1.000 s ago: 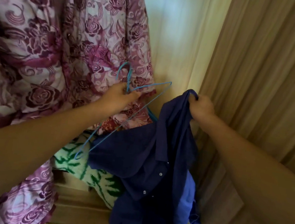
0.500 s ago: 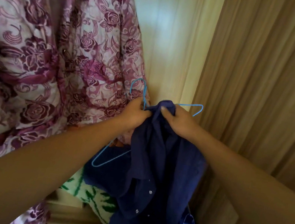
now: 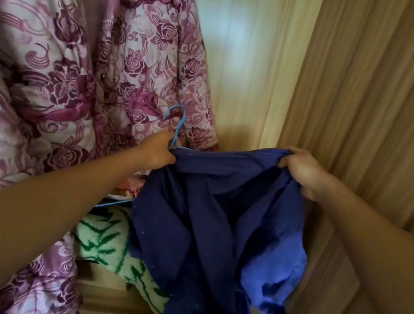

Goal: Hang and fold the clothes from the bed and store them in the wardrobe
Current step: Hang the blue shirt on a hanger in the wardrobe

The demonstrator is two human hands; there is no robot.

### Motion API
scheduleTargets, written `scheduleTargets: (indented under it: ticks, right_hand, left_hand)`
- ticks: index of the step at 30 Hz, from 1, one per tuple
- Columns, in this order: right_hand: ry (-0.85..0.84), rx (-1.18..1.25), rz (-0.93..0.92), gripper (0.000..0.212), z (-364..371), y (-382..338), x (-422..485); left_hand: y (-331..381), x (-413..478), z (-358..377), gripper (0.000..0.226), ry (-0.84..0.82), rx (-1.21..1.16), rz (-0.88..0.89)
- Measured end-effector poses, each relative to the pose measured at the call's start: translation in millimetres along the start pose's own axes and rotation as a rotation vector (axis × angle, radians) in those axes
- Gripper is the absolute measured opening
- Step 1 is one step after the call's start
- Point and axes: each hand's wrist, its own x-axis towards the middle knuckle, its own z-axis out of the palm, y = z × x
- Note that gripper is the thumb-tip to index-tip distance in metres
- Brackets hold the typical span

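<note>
Pale wooden wardrobe (image 3: 250, 54): is standing open.
Left hand (image 3: 157, 151): is pinching thin blue wire hanger (image 3: 178, 122).
Right hand (image 3: 301, 170): is gripping dark blue cloth shirt (image 3: 218, 213) (spreading it for the hanger).

- Warm, yellowish indoor light fills the scene, which is moderately dim overall.
- The pale wardrobe panel (image 3: 247, 40) carries a soft sheen in its upper part. It is the brightest spot in view and stops short of harsh glare.
- The beige curtain (image 3: 387, 104) on the right shows gentle vertical shadows between its folds.
- The blue shirt (image 3: 218, 213) looks very dark. Its folds merge into shadow, with one lighter patch low on the right.
- The left forearm (image 3: 25, 222), close to the camera, lies in shade and looks soft.
- The thin hanger (image 3: 177, 113) wire stays fairly crisp against the floral robe (image 3: 54, 49).
- Straight lines lean and bow toward the edges, and fine detail is slightly smeared.
</note>
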Motion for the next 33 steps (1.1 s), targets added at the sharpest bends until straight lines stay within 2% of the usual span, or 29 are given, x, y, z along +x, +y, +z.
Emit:
scheduleTargets:
  ticks: [3,7,9,13,15,18,21,24,29,33]
  right_hand:
    - [-0.043,-0.1,0.081,0.029,-5.1,-10.6,-5.9]
    - [-0.168,-0.048,0.208,0.027,-3.8,-12.3,-11.3]
    - [-0.09,-0.062,0.19,0.025,1.0,-9.8,-8.2]
    - [0.049,-0.228,0.149,0.024,8.2,-2.3,3.3]
    - [0.079,-0.277,0.136,0.025,8.1,0.2,8.2]
    - [0.125,-0.342,0.113,0.027,5.4,1.0,14.5]
    - [0.154,-0.322,0.117,0.026,-1.0,-1.1,18.8]
    - [0.123,-0.296,0.148,0.022,-3.9,-6.9,17.3]
    - [0.054,-0.301,0.081,0.03,15.8,-24.6,8.3]
    - [-0.014,-0.34,0.016,0.022,32.9,-45.1,-8.8]
  left_hand:
    - [-4.2,1.1,-1.6,0.024,0.037,-0.101,-0.057]
    - [0.7,-0.9,-7.2,0.027,-0.01,-0.364,-0.153]
    - [8.0,-3.6,-12.2,0.016,0.036,-0.402,-0.155]
    - [22.7,-3.8,-15.3,0.023,0.216,-0.401,0.016]
    - [30.5,-6.9,-17.5,0.027,0.245,-0.397,0.076]
    - [35.7,-15.0,-23.8,0.031,0.091,-0.488,0.041]
    - [35.3,-24.8,-29.9,0.035,-0.079,-0.446,-0.027]
    - [40.3,-34.3,-26.9,0.027,-0.193,-0.367,-0.059]
    - [54.5,-40.3,1.2,0.027,-0.182,-0.351,-0.053]
    - [64.1,-34.0,19.5,0.026,-0.093,-0.372,-0.062]
